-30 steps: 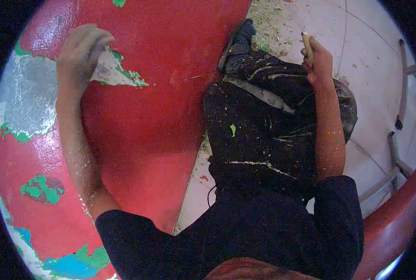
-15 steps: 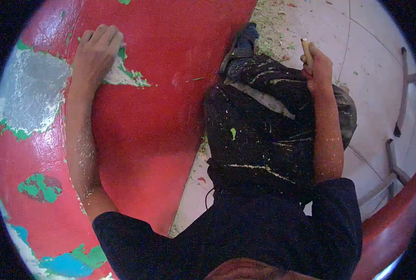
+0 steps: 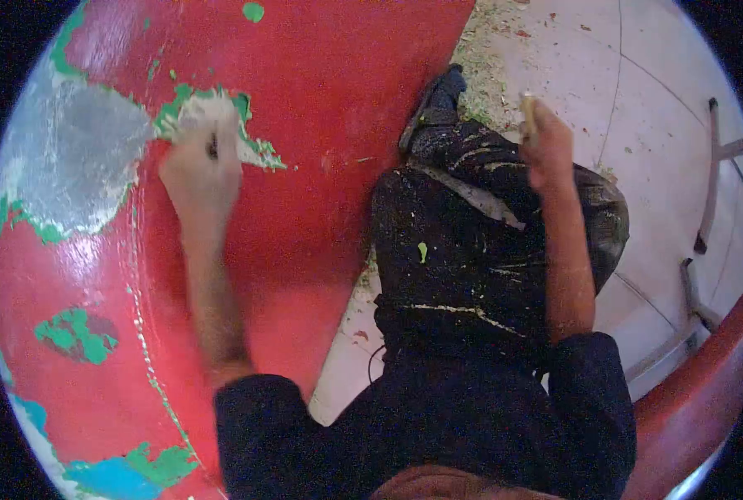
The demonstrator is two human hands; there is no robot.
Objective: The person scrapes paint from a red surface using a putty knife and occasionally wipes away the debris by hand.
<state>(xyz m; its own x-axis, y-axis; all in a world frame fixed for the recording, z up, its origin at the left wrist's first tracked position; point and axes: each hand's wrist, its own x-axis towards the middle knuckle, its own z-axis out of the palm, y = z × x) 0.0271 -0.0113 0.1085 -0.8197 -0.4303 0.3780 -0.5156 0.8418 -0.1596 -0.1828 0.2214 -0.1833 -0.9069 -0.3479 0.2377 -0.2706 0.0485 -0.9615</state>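
While the pale-handled tool [image 3: 529, 118] is gripped in the right hand [image 3: 552, 146], beyond the right edge of the red surface [image 3: 313, 217], its long axis is directed away from the shirt [image 3: 463, 408]. The pale patch [image 3: 211, 108], inside that edge, is overlapped by the nearer left hand [image 3: 201, 175]; owing to blur, its grip cannot be determined.

Pale tiled floor [image 3: 659, 133], scattered flakes [image 3: 490, 71], greyish frame [image 3: 709, 179] at right, possibly furniture legs
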